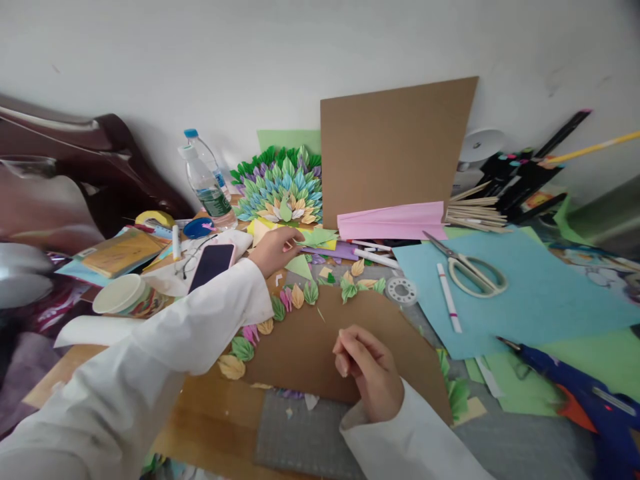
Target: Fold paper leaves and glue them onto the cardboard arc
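Note:
My left hand (275, 251) reaches to the far side of the brown cardboard (295, 333), its fingertips pinched at a light green paper piece (319, 237). Over the cardboard, my right hand (370, 370) is closed, thumb against fingers; anything between them is hidden. Pleated paper leaves line the cardboard's curved edge, among them a green leaf (243, 348), a pink leaf (251, 333) and a cream leaf (231, 367). Behind stands a fan of layered paper leaves (285, 183) in green, blue, purple and cream.
On the right lie scissors (475, 273) and a white marker (449, 298) on blue paper (540, 293), with a blue glue gun (555, 380) nearer. A brown board (395, 147) leans on the wall. Bottles (213, 190), a phone (213, 267) and a paper cup (127, 295) stand left.

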A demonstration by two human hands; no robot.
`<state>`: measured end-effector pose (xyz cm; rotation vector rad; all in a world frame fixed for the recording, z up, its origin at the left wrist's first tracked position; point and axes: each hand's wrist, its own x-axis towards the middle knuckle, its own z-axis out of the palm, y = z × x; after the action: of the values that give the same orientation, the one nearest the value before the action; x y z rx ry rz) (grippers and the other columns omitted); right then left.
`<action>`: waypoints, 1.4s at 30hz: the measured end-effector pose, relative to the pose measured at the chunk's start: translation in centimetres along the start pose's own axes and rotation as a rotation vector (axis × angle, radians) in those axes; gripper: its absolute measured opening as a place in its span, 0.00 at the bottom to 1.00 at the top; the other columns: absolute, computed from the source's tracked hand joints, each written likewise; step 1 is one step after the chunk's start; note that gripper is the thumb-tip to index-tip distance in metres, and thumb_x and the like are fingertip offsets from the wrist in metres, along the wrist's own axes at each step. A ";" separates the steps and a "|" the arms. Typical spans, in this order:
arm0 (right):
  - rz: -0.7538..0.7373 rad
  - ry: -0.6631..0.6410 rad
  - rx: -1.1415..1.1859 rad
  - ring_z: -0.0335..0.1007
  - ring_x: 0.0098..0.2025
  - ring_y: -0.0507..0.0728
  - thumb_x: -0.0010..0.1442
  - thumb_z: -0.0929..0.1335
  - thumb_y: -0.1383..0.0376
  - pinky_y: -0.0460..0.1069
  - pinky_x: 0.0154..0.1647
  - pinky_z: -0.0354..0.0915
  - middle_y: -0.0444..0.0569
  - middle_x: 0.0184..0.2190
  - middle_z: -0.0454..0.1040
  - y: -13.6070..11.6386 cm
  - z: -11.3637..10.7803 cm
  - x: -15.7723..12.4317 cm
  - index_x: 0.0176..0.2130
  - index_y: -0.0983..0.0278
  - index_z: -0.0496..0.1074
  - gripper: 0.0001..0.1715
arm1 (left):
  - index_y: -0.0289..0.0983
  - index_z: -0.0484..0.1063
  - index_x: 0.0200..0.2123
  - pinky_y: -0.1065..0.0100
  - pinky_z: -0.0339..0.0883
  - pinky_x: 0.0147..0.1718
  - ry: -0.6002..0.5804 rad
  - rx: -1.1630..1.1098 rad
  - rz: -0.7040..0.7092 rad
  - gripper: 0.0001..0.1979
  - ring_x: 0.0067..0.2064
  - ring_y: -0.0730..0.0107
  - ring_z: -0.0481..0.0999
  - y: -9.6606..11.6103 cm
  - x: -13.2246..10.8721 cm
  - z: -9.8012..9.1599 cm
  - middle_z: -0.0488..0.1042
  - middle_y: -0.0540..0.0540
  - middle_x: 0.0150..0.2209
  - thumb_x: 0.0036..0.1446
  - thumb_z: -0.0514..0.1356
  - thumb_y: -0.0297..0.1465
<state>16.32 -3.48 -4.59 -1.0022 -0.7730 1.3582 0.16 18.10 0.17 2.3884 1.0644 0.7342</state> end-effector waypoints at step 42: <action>0.148 -0.853 -0.346 0.72 0.46 0.58 0.66 0.66 0.61 0.56 0.45 0.72 0.52 0.50 0.71 -0.5 -1.3 -5.3 0.51 0.65 0.69 0.16 | 0.37 0.73 0.33 0.67 0.72 0.35 0.915 -0.409 -0.214 0.03 0.31 0.72 0.75 -2.8 3.8 -3.8 0.76 0.49 0.29 0.55 0.60 0.28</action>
<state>17.25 -8.87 -4.09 -0.7192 -1.6348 1.8409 -1.53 23.32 2.61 1.5364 1.2852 1.8337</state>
